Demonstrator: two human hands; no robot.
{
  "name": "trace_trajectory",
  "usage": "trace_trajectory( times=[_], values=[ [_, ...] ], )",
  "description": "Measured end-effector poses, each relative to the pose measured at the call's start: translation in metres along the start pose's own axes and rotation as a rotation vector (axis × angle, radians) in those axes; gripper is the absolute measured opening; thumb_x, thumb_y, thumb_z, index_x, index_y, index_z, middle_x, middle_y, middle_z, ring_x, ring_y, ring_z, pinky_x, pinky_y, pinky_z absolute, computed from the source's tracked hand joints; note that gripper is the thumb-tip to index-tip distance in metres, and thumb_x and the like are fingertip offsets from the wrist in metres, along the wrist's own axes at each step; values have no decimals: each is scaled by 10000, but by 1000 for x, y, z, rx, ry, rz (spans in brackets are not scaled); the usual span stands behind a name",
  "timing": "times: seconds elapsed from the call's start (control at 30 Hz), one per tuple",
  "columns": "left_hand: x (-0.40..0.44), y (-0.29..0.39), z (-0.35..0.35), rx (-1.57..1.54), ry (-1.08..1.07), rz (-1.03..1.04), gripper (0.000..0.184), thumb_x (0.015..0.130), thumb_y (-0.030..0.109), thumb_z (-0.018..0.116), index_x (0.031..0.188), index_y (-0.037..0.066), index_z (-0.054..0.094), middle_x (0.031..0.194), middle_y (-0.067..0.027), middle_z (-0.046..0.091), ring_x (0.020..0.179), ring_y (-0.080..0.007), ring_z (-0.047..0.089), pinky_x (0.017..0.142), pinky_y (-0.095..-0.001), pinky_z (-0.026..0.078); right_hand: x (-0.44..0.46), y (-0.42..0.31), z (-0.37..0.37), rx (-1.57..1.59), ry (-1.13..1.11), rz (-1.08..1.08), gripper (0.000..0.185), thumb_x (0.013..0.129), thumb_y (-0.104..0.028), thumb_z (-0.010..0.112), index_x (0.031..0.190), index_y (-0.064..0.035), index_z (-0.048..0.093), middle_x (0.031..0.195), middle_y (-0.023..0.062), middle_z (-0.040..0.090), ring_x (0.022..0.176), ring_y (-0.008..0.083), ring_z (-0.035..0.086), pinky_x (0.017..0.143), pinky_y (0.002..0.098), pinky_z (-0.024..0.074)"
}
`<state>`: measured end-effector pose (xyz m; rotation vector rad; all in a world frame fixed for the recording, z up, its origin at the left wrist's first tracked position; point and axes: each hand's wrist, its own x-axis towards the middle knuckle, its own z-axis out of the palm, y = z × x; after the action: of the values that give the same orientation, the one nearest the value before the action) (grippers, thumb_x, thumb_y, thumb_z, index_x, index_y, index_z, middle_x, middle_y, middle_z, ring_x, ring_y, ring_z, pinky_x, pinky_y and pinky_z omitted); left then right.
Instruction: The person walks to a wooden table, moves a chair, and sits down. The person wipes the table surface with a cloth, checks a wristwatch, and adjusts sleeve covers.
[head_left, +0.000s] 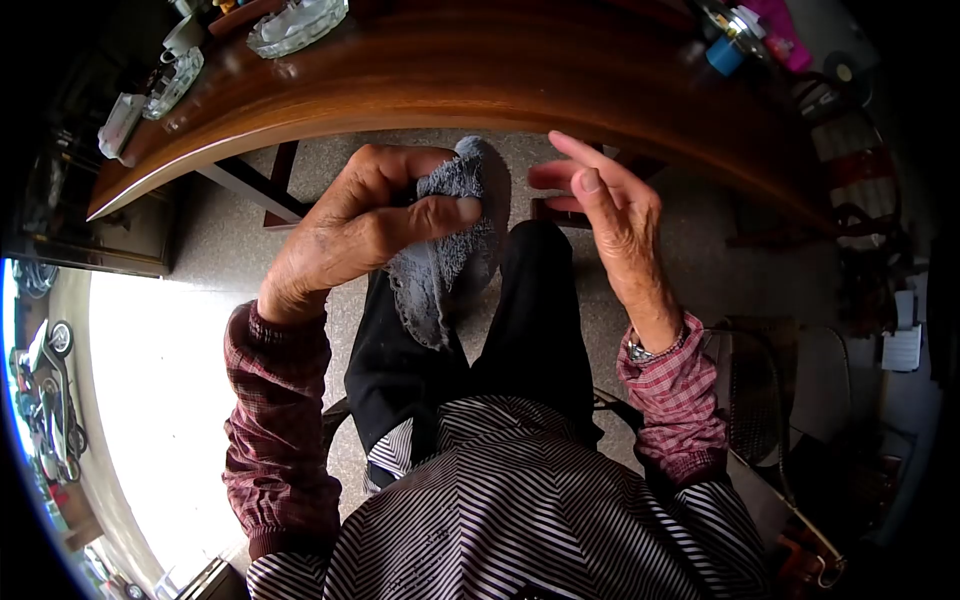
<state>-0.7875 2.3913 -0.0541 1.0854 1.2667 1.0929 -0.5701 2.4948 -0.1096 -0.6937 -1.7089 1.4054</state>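
My left hand (365, 215) is closed, its thumb and fingers pinching a grey fuzzy knitted piece (445, 250). It looks like a sock or glove turned inside out, with loopy threads showing. The lower end hangs down over my knees, while a small rounded tip sticks up above my fingers. To the right, my right hand (615, 205) is apart from the knit. Its fingers are spread and nothing is in them.
A brown wooden table (480, 75) curves across in front of me. On it stand a glass ashtray (297, 28), a glass dish (174, 82), a white cup (183, 38) and a blue object (724, 55). Chairs are at the right; motorcycles (50, 390) stand outside at the left.
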Motion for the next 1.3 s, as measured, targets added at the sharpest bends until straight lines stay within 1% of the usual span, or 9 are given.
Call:
trace_trajectory(
  times=[0.17,0.47,0.7,0.8,0.93,1.0,1.07,1.2,1.3],
  values=[
    [3,-3,4,-246,108,-11,402,722,60,812,1088,32,646,1017,-38,677,975,-182,625,908,-336,477,-4,6,13,-13,-133,96,680,886,-608,559,1158,10,635,819,85,651,784,119,619,700,271,490],
    [10,-7,7,-139,-19,-62,369,783,94,771,1125,27,650,969,-36,685,944,-151,624,889,-298,479,-38,22,19,423,-314,492,661,837,-582,647,1016,54,639,960,86,666,899,131,629,832,262,495],
    [7,-11,9,76,-14,-49,424,815,164,757,1184,16,609,1031,-55,665,978,-174,609,913,-307,451,-37,27,14,280,-246,392,247,923,-262,651,1006,-33,691,935,23,699,901,92,632,849,256,502],
    [7,-16,6,54,216,-78,468,822,160,750,1223,-2,573,1064,-75,650,1007,-189,605,937,-315,440,-31,38,6,70,-150,72,84,890,-83,671,933,-38,727,865,54,723,811,97,674,745,206,551],
    [17,-25,4,89,181,44,428,837,164,733,1205,5,584,1046,-85,644,989,-180,608,905,-319,461,-25,16,6,-8,-105,135,98,901,-90,657,955,-41,723,912,60,722,860,109,673,802,240,548],
    [20,-30,2,110,220,89,398,847,175,724,1186,12,597,1027,-83,644,973,-175,608,889,-318,469,-24,12,13,303,-1,163,135,906,-153,663,921,-37,731,825,40,715,801,90,667,749,235,543],
    [26,-32,-2,129,278,237,280,872,163,697,1102,19,627,1020,-75,656,918,-122,612,838,-304,491,-25,16,7,431,-7,260,169,917,-165,646,986,-28,717,978,58,715,940,113,657,883,272,515],
    [14,-45,5,447,581,526,196,840,104,705,1016,31,660,946,-59,671,838,-144,625,735,-269,507,-28,22,5,626,22,443,178,911,-161,653,1031,-39,703,1049,38,698,993,106,637,905,255,495],
    [-7,-54,25,272,416,444,106,825,78,717,919,48,679,862,-28,673,773,-116,601,711,-265,502,-30,24,12,562,29,410,180,916,-171,651,1024,-38,705,1030,37,701,992,105,635,902,256,496]
  ],
)
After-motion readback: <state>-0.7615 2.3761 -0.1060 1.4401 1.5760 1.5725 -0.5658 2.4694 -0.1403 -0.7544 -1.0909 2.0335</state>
